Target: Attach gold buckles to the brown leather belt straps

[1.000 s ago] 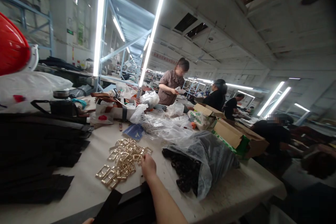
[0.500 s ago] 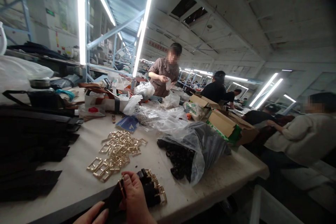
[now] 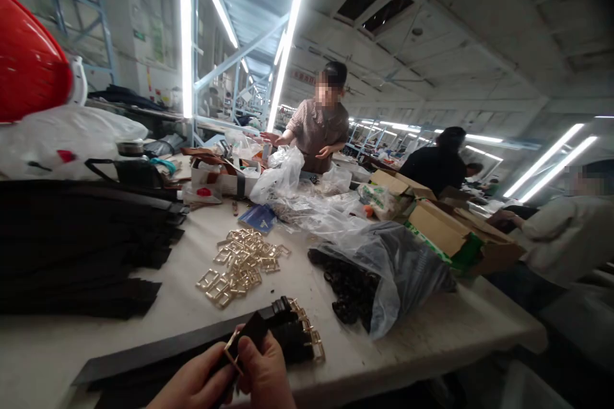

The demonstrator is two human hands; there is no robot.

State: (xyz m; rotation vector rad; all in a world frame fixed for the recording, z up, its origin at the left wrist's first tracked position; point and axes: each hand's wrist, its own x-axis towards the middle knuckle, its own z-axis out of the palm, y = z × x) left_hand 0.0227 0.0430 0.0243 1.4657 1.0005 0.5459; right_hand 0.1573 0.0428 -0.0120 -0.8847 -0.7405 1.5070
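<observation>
Head view: two hands fit a gold buckle on a black strap.

Right hand [image 3: 263,374] pinches the buckle [image 3: 233,353] onto the strap [image 3: 256,327] end, low at the table [image 3: 432,332] edge. Left hand [image 3: 194,383] grips the strap from below. I think the buckle could slip off, since only fingertips hold it. It could also knock the done straps [image 3: 300,335] just beside it. A second ago the right hand was out at the loose buckles [image 3: 242,262]; now it is back with one, and the left hand shows too.

Head cam, looks fwd/down across table [image 3: 144,326], hands close at bottom edge.
</observation>
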